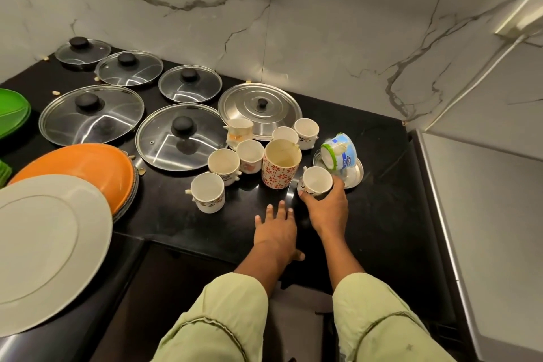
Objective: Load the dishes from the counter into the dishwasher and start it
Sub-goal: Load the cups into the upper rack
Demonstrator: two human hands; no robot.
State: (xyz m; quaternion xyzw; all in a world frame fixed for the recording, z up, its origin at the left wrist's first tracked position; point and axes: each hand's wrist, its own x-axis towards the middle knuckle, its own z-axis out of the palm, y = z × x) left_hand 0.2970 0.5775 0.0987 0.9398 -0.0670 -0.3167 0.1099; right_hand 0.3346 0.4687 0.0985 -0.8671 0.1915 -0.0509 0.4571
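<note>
Several small white cups stand grouped on the black counter [367,214]. My right hand [326,209] grips one white cup [316,181] at the group's right, next to a tall mug with red flowers [280,169]. My left hand [276,229] lies flat on the counter, fingers straight, just left of the right hand. Other cups [208,191] [223,163] stand to the left. Several glass lids [179,137] and a steel lid [260,109] lie behind them.
A plastic tub [340,153] lies tilted on a small steel plate [352,175] right of the held cup. A white plate [44,250], an orange plate [88,164] and green plates [11,114] sit at the left. A steel appliance top [484,229] borders the counter's right.
</note>
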